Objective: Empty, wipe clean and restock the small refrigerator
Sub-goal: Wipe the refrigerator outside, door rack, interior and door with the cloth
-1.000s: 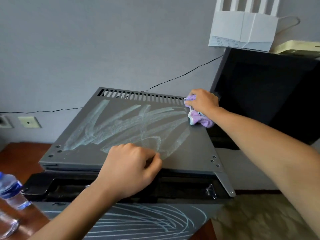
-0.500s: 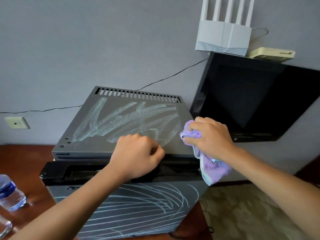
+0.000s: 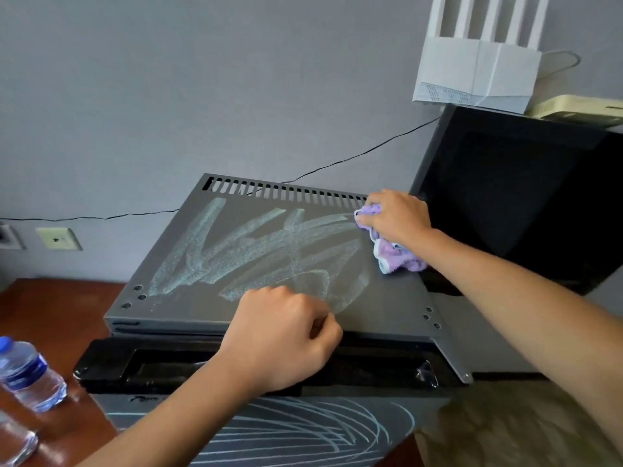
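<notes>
Looking down on the small refrigerator point(image 3: 269, 264) at centre frame, grey top panel toward the camera, slotted vent row along its far edge against the grey wall. Streaked all over with pale chalky smears, that top panel, criss-crossing from the left screw holes toward the right side. More thin pale arcs across the door front below, beneath the black handle strip.

Right hand point(image 3: 397, 217) up at the far right corner of the top, grip closed round a bunched purple cloth point(image 3: 392, 254), pressing it down onto the panel just at the end of the smears; cloth tail with a white-and-blue edge spilling out under the wrist. Left hand point(image 3: 283, 338) at the front edge of the top, near the middle, grip curled into a loose fist with nothing seen in it, knuckles up, resting where panel meets handle strip.

Off to the left, on the reddish-brown table point(image 3: 50, 308), a clear water bottle point(image 3: 30, 375) with a blue cap and blue label, and part of another clear bottle at the bottom corner. To the right, a black screen point(image 3: 519, 197) beside the refrigerator, a white router point(image 3: 478, 72) with upright antennas perched above it. Thin black cable point(image 3: 337, 161) across the wall, wall socket point(image 3: 59, 238) at left.
</notes>
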{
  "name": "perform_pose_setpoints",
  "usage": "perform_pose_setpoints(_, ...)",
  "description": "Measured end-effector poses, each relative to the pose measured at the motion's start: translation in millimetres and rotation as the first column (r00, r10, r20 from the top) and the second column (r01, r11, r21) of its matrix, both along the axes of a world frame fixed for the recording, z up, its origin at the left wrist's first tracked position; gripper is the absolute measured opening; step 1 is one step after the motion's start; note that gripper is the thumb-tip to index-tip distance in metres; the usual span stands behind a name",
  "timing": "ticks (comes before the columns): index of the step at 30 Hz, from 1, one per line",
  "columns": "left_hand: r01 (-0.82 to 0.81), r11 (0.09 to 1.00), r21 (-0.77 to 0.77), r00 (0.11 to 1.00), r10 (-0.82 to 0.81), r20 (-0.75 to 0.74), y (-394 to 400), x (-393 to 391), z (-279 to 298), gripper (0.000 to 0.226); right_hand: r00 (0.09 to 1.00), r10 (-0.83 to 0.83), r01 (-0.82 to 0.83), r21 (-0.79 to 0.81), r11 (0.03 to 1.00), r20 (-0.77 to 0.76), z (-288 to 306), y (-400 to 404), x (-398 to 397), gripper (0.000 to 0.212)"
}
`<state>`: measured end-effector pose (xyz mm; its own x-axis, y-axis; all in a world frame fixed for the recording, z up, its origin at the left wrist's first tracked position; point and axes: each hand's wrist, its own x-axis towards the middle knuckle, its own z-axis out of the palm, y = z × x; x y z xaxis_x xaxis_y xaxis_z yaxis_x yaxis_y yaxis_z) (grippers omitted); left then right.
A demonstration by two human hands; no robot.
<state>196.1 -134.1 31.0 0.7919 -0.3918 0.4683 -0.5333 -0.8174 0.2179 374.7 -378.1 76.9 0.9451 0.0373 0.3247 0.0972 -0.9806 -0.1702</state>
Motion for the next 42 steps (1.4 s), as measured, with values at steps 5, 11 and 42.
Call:
perform_pose_setpoints(5, -0.045, 0.999, -0.03, 0.999, 0.045, -0.001, 0.7, 0.8, -0.7, 0.048, 0.999, -0.031, 0.032, 0.018, 0.999, -0.028, 2.6, 1.6, 51.3, 0.026)
perform_pose_setpoints(11, -0.069, 0.998, -0.01, 0.998, 0.069, 0.007, 0.4, 1.6, -1.0, 0.046, 1.0, 0.017, -0.016, -0.057, 0.998, 0.014, -2.7, 1.5, 12.6, 0.024)
perform_pose_setpoints(42, -0.112, 0.994, 0.007, 0.992, 0.112, 0.066, 41.5, 2.6, -2.7, 0.044, 1.0, -0.006, 0.008, -0.092, 0.996, 0.024, -2.5, 24.7, 60.2, 0.029)
